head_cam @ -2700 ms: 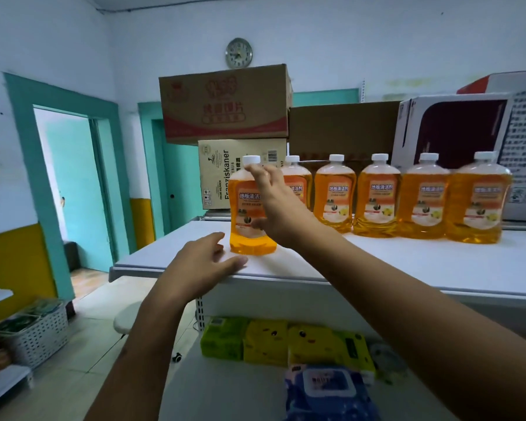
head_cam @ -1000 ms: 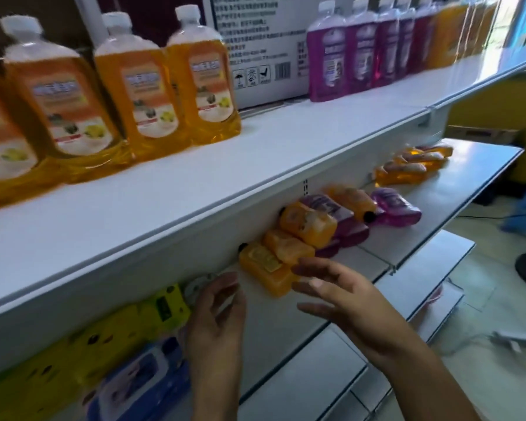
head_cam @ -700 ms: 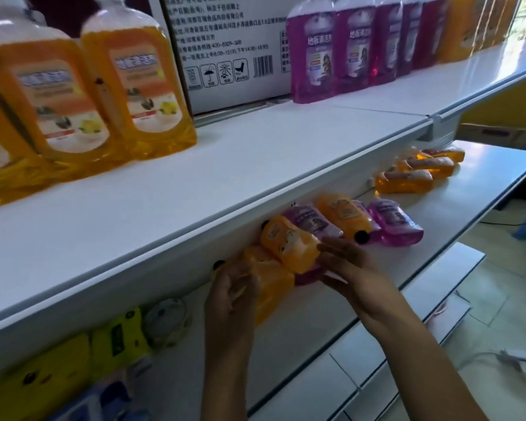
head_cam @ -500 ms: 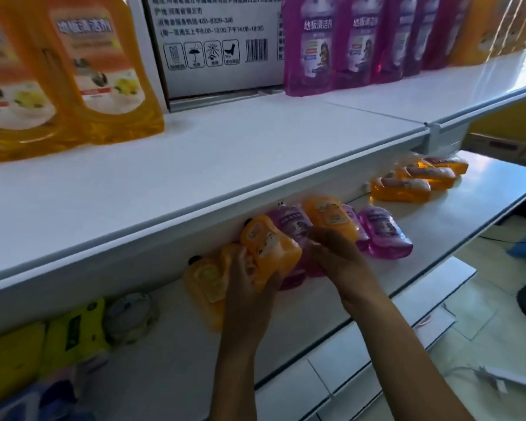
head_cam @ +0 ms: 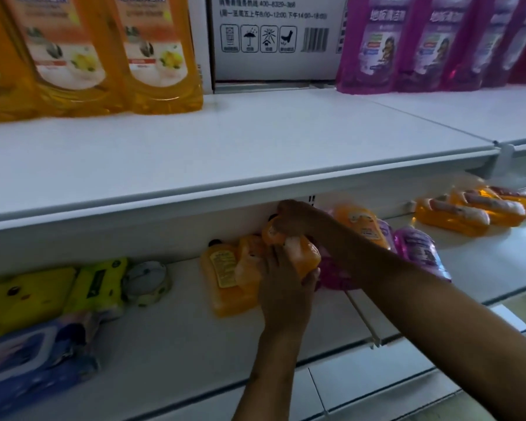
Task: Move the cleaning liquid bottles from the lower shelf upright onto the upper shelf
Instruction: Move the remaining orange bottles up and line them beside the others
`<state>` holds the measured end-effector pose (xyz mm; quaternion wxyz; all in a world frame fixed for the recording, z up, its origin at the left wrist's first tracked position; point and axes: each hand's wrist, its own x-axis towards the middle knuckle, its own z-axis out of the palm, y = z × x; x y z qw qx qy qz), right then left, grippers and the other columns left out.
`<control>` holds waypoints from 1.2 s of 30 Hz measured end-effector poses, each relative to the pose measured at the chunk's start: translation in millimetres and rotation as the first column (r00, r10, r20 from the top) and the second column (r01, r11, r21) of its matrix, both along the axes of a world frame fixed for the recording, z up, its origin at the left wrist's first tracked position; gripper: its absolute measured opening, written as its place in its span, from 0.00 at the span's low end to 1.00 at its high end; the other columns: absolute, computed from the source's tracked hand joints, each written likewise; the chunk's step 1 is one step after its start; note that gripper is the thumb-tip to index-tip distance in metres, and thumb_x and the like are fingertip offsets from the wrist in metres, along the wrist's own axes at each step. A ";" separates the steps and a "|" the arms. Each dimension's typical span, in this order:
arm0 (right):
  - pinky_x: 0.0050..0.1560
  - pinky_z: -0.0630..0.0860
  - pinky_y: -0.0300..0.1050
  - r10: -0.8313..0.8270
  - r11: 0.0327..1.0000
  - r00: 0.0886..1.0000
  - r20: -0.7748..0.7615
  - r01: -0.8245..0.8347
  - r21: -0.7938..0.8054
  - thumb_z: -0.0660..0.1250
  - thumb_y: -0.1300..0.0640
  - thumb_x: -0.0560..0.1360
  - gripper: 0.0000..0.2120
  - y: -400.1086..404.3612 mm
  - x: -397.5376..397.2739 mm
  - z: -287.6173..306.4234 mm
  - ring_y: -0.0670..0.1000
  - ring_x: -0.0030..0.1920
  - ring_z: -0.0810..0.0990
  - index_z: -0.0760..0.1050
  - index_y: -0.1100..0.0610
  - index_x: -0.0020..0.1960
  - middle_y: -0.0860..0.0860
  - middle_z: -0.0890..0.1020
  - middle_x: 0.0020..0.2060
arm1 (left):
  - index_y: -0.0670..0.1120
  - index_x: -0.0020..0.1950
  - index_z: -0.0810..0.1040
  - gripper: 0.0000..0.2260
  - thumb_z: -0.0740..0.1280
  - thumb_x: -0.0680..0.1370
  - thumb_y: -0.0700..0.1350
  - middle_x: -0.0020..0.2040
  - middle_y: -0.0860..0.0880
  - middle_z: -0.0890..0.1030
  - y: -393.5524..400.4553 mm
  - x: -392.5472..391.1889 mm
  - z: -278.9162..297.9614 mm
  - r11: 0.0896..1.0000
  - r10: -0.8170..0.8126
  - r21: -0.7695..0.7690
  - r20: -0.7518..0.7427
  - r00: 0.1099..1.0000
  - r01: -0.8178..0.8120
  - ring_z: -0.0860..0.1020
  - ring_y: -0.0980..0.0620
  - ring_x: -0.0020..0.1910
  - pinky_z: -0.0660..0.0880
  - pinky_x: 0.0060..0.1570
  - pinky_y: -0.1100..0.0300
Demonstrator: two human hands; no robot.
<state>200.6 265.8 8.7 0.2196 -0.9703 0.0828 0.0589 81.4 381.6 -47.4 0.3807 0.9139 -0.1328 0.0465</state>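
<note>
Head view looks down on a white metal lower shelf [head_cam: 195,344] where both hands meet on one orange translucent plastic bottle of cleaning liquid [head_cam: 301,253]. That bottle is raised off the shelf at a slant, its long axis running from lower right up to upper left, neck end toward the shelf's back wall. The right hand [head_cam: 298,220] curls over its upper end, and the left hand [head_cam: 281,287] wraps its base from below, so both grip the same bottle. Just left of it, a second orange bottle with a yellow label [head_cam: 225,278] lies flat, black cap toward the back. Purple bottles [head_cam: 419,253] lie flat to the right, under and beyond the right forearm, and more orange bottles [head_cam: 468,214] lie on their sides farther right. On the white upper shelf [head_cam: 255,147] tall orange bottles [head_cam: 155,56] and tall purple bottles [head_cam: 374,47] stand upright beside a white printed carton [head_cam: 274,38]. Yellow packets [head_cam: 25,296] sit at the lower left.
</note>
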 end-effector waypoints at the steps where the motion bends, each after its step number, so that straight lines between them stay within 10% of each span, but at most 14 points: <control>1: 0.40 0.75 0.45 0.043 0.998 0.998 -0.046 -0.045 -0.037 0.66 0.54 0.75 0.13 1.0 3.0 2.8 0.55 0.44 0.80 0.79 0.60 0.56 0.57 0.82 0.48 | 0.43 0.80 0.56 0.38 0.66 0.78 0.60 0.78 0.42 0.61 -1.6 0.0 -1.6 0.999 0.016 0.029 0.012 1.000 -0.016 0.58 0.43 0.77 0.66 0.69 0.52; 11: 0.59 0.78 0.50 0.156 0.988 0.987 0.038 -0.156 -0.019 0.65 0.52 0.79 0.20 -2.0 -23.5 9.3 0.56 0.60 0.80 0.72 0.54 0.71 0.55 0.78 0.65 | 0.45 0.76 0.68 0.25 0.68 0.79 0.42 0.74 0.47 0.70 13.1 -11.0 -17.3 0.972 0.045 -0.235 0.098 0.994 -0.021 0.62 0.47 0.76 0.63 0.72 0.53; 17: 0.42 0.81 0.35 -0.078 0.780 0.928 0.364 -0.171 0.602 0.76 0.61 0.73 0.21 3.4 -71.6 25.1 0.42 0.51 0.82 0.75 0.49 0.62 0.45 0.82 0.54 | 0.56 0.76 0.64 0.25 0.64 0.82 0.40 0.78 0.54 0.62 36.5 -14.4 -5.5 0.818 -0.050 -0.560 0.161 0.986 0.133 0.60 0.51 0.77 0.62 0.75 0.51; 25: 0.45 0.83 0.42 -0.338 0.633 0.793 0.507 -0.207 0.746 0.69 0.62 0.78 0.20 62.1 -125.9 27.3 0.47 0.53 0.84 0.71 0.42 0.64 0.43 0.82 0.53 | 0.60 0.77 0.58 0.33 0.65 0.80 0.33 0.73 0.55 0.71 89.5 -27.0 16.8 0.602 -0.359 -0.781 -0.079 0.930 0.166 0.72 0.57 0.69 0.74 0.67 0.52; 30: 0.44 0.79 0.31 -0.443 0.534 0.794 0.415 -0.138 0.834 0.70 0.58 0.78 0.33 116.5 -138.8 11.5 0.46 0.61 0.77 0.60 0.42 0.77 0.45 0.74 0.66 | 0.63 0.77 0.58 0.44 0.78 0.69 0.46 0.69 0.62 0.74 155.7 -27.9 32.5 0.558 -0.510 -0.782 -0.059 0.858 0.278 0.75 0.59 0.66 0.78 0.58 0.61; 34: 0.49 0.82 0.47 -0.440 0.225 0.853 0.281 -0.198 0.954 0.71 0.63 0.76 0.31 152.5 -153.1 6.5 0.52 0.58 0.83 0.68 0.43 0.73 0.50 0.80 0.62 | 0.65 0.74 0.62 0.42 0.80 0.65 0.57 0.67 0.64 0.76 194.7 -44.3 37.6 0.599 -0.479 -0.748 -0.049 0.876 0.286 0.77 0.61 0.64 0.77 0.54 0.65; 36: 0.53 0.82 0.52 -0.432 0.233 0.853 0.291 -0.207 0.950 0.72 0.65 0.74 0.28 172.8 -163.5 7.4 0.53 0.58 0.83 0.72 0.46 0.70 0.52 0.82 0.61 | 0.66 0.72 0.65 0.39 0.79 0.65 0.58 0.65 0.63 0.78 213.8 -53.8 37.9 0.598 -0.444 -0.765 -0.067 0.894 0.239 0.78 0.61 0.62 0.77 0.53 0.67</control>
